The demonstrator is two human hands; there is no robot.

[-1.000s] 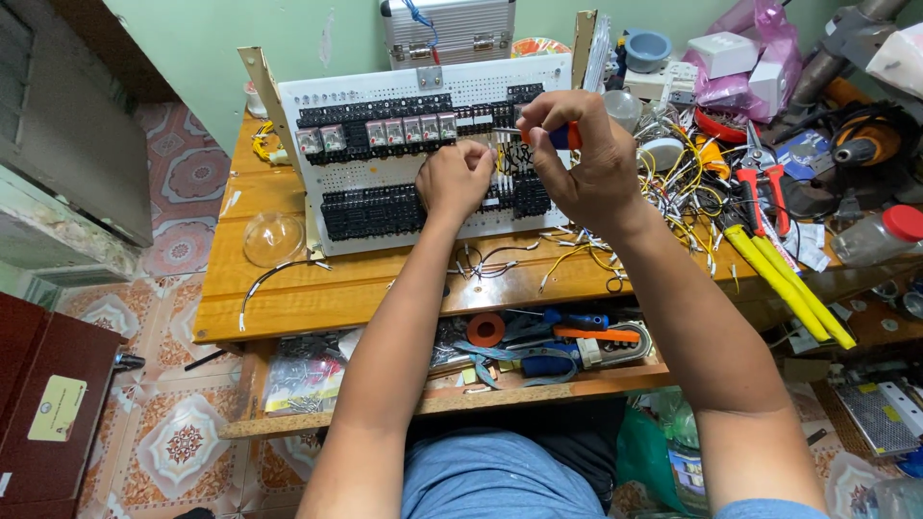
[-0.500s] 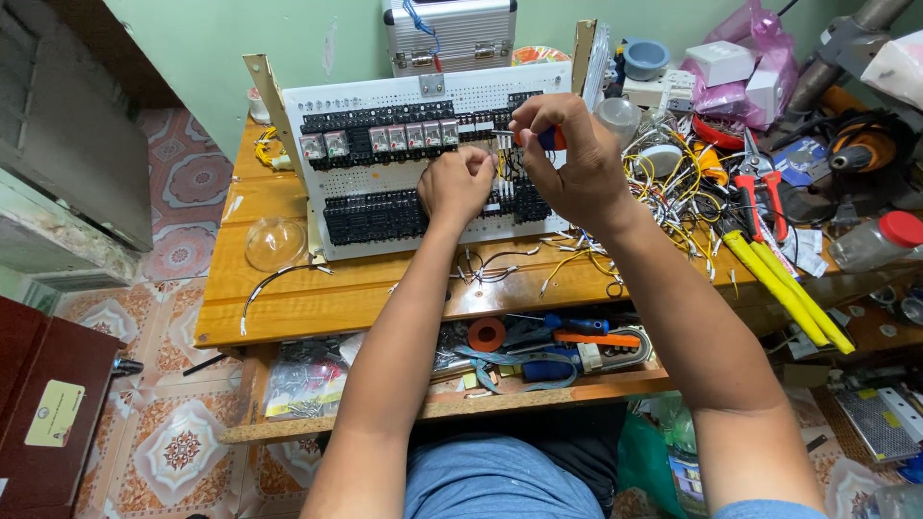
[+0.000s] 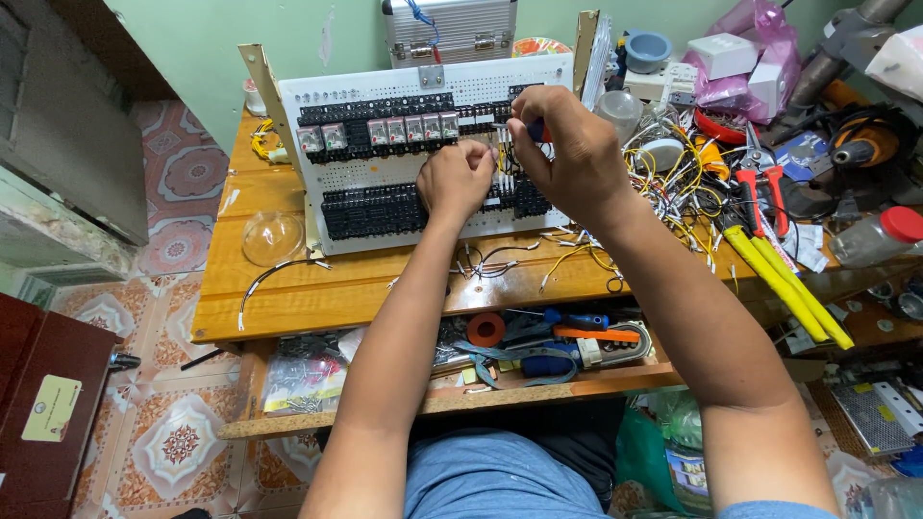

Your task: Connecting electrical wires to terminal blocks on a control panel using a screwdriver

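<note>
A white perforated panel (image 3: 365, 163) stands tilted on the wooden table (image 3: 317, 288), with rows of black terminal blocks and clear relays mounted on it. My left hand (image 3: 459, 180) is curled against the panel's middle, pinching a wire by the lower terminal row. My right hand (image 3: 569, 154) is closed around a small blue-handled screwdriver (image 3: 535, 130) whose tip points left at the terminals. Loose yellow, black and white wires (image 3: 567, 255) lie on the table below both hands.
Yellow-handled cutters (image 3: 784, 284) and red-handled pliers (image 3: 760, 187) lie at the right amid clutter. A clear dome (image 3: 273, 237) sits at the left. The lower shelf (image 3: 538, 384) holds tape, tools and bags. A metal case (image 3: 450, 34) stands behind the panel.
Both hands stay at the panel's middle, shifting only slightly. The view has tilted a little.
</note>
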